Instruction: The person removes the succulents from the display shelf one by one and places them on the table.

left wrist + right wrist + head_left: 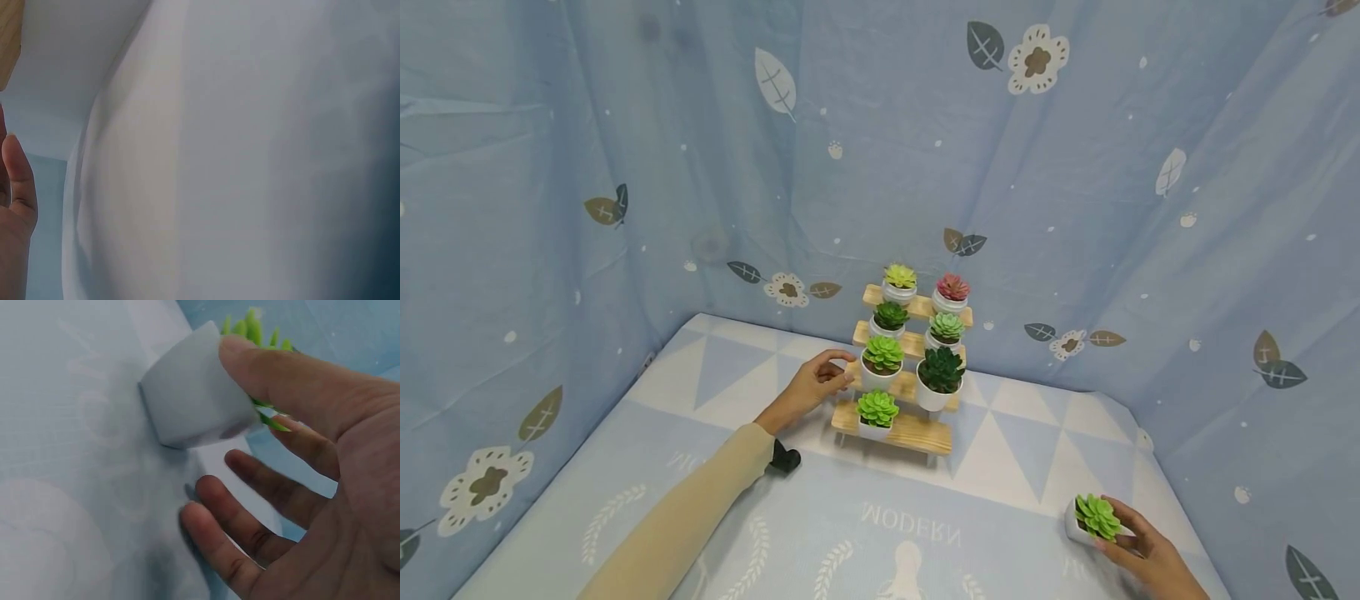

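Observation:
On the right of the head view my right hand (1150,554) pinches a small white pot with a bright green succulent (1097,518) between thumb and index finger. In the right wrist view the pot (194,394) is tilted, and the other fingers spread below it. My left hand (812,385) is at the left end of a stepped wooden plant stand (917,432), fingers loosely bent beside the third step from the top. A gap shows between thumb (17,162) and wood (9,44) in the left wrist view; contact of the other fingers is hidden.
Several potted succulents stand on the steps, among them a red one (953,288) and a dark green one (940,375). The lowest step bears one bright green succulent (877,410) at its left. A patterned cloth (820,517) covers the table, with blue curtains (880,167) around it.

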Motion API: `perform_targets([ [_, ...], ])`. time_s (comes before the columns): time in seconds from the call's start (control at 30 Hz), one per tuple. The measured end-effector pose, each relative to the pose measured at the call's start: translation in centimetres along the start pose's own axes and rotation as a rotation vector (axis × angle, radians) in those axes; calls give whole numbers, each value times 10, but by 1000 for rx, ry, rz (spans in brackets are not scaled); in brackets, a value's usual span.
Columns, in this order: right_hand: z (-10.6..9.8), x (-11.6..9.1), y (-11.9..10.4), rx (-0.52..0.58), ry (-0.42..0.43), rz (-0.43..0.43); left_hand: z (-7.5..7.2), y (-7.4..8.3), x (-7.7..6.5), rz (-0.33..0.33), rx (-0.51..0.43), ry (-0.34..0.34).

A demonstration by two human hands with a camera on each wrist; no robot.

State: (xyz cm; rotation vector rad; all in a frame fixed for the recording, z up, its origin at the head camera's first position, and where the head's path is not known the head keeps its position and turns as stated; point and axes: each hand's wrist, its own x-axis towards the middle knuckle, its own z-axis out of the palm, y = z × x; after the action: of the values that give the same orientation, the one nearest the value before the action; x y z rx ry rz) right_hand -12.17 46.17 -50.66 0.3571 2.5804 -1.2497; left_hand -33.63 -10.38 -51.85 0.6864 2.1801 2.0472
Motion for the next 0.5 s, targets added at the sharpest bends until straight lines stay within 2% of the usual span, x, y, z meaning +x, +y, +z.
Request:
perform_targets([
  [0.1, -7, -5, -3, 29, -28, -18, 0, 1, 0, 3, 5, 1],
  [0.2, -12, -10, -8, 18, -21, -48, 1, 0, 0, 7, -2, 1],
  [0.33, -16, -14, -19, -23, 35, -111, 1, -1, 1, 6, -9, 2],
  [0.5, -18, -17, -33, -10, 121, -224, 1, 0, 0, -5, 2, 1],
])
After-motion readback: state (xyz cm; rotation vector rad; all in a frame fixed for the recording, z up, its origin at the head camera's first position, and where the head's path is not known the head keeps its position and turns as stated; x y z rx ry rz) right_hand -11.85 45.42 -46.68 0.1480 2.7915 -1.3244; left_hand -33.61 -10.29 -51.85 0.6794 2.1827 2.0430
